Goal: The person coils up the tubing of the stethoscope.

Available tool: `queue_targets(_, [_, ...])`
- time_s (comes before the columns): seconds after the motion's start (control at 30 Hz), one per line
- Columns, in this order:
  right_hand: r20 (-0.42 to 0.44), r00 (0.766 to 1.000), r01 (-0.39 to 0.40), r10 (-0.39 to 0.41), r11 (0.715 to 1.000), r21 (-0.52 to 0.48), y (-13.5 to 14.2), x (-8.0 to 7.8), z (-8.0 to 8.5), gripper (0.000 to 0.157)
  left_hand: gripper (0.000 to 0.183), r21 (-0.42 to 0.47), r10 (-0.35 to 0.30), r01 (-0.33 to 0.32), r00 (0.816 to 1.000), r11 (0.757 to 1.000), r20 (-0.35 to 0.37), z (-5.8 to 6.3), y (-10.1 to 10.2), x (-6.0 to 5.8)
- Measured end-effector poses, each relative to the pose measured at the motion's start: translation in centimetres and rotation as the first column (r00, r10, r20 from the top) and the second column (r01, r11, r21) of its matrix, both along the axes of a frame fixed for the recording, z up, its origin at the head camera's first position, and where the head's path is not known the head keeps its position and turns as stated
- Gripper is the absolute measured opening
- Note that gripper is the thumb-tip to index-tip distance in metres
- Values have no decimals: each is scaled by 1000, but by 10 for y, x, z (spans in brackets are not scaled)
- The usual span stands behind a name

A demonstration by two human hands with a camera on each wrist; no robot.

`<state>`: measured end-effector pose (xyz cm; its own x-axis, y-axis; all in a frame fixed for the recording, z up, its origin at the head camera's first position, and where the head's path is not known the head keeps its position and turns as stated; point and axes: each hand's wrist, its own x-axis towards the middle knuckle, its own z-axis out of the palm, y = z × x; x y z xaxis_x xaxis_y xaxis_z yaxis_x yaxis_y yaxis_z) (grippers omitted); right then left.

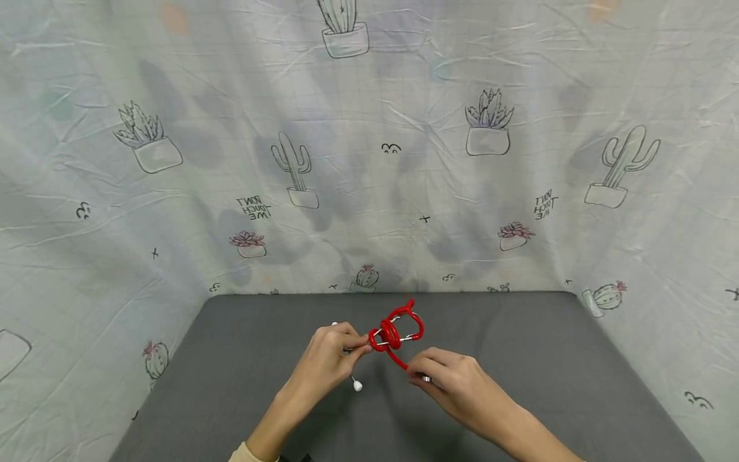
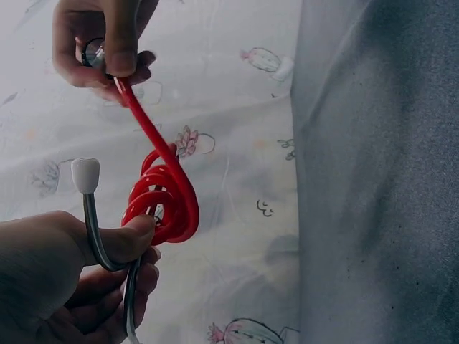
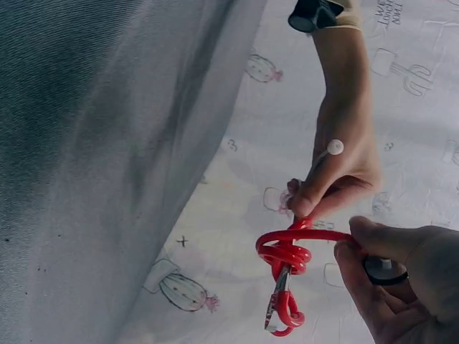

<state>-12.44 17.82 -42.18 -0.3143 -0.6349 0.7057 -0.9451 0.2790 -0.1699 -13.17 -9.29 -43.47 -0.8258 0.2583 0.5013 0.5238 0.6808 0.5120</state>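
Observation:
A stethoscope with red tubing (image 1: 390,333) is held up over the grey table. Its tubing is wound in several coils around the folded bundle, with bits of metal tube showing between them. My left hand (image 1: 329,356) pinches the bundle's near end between thumb and fingers, where the metal ear tubes (image 2: 129,297) come out. One white ear tip (image 2: 85,175) sticks up beside that thumb. To the right, my right hand (image 1: 456,385) pinches the free stretch of red tube close to the round chest piece (image 3: 385,270), which sits partly hidden in the palm. That stretch runs taut to the coils.
The grey tabletop (image 1: 519,333) lies beneath both hands. A pale cloth (image 1: 392,212) printed with cactus pots hangs behind the table and along both sides. A black band (image 3: 307,16) is around the left wrist by the cream sleeve (image 1: 244,453).

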Motion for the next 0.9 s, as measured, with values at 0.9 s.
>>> queue_targets(0.9, [373,925,37,71,961,-275,-1,-29,3,43,16,-5,-89,89,991,996,-97,-13,15,8])
